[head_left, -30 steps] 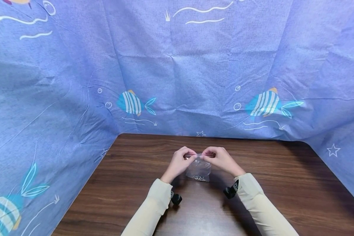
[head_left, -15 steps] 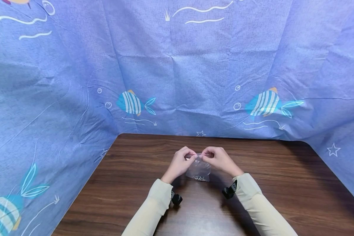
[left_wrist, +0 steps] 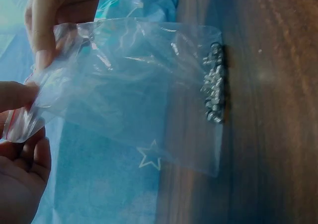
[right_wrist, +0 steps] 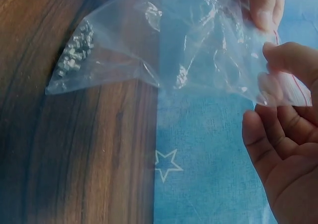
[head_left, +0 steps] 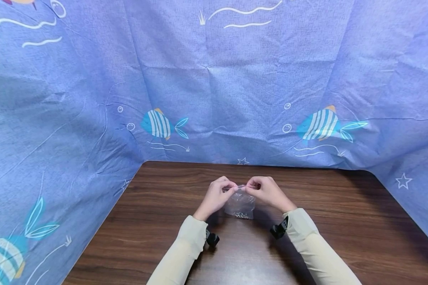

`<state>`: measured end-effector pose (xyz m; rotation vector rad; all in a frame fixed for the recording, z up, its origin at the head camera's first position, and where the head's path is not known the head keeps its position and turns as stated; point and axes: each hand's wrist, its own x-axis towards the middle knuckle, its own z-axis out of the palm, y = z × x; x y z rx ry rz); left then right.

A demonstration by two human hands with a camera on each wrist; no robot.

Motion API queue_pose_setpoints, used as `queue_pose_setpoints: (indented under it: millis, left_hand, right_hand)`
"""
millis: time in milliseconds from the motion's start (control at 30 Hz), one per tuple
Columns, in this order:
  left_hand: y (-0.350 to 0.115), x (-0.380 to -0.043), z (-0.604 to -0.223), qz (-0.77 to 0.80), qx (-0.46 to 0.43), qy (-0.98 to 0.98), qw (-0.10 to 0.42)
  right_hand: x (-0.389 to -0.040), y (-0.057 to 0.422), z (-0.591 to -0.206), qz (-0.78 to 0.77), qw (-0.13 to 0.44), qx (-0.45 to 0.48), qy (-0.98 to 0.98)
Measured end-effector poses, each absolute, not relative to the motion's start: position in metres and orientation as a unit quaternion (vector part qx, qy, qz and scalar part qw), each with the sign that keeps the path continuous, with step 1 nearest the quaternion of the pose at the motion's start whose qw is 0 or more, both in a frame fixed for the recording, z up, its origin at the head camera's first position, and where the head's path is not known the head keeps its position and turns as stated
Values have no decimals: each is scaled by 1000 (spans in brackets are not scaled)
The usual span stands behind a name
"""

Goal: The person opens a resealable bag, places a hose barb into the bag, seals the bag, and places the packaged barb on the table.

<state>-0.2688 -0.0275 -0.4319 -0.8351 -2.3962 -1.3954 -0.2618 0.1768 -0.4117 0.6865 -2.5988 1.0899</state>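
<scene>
A clear zip-lock bag (head_left: 239, 202) hangs upright between both hands, its bottom at or just above the table. Small shiny metal pieces (left_wrist: 214, 87) lie gathered along the bag's bottom edge; their exact kind is too small to tell. My left hand (head_left: 215, 196) pinches the left part of the bag's top edge between thumb and fingers. Close beside it, my right hand (head_left: 268, 194) pinches the right part of that edge. A red line (right_wrist: 293, 82) runs along the seal strip in the right wrist view. The fingers partly hide the bag's mouth, so whether it is sealed cannot be told.
The dark wooden table (head_left: 157, 221) spreads out below the hands. Behind it and at its sides hangs a blue cloth (head_left: 242, 99) printed with fish and stars. A black wrist camera (head_left: 279, 229) sits under each wrist.
The fingertips have moved slightly apart along the bag's top edge, the right hand shifting a little to the right. Both hands keep their pinch, and the bag stays in place.
</scene>
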Motion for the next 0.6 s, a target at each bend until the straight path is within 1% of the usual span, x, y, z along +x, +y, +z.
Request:
queue_pose_setpoints:
  millis: [133,367,600]
  left_hand:
    - [-30,-269,-429,-473,-289,-823,121]
    - [-33,-269,-426,-457,-291,-831,126]
    - [-38,-269,-421,-431,-306,-841,119]
  right_hand:
    - [-262,180,-409,373,123,243,-887]
    - [-262,187,-406,367,107,260,-887]
    - [-262,195,-401,343,119,310,-879]
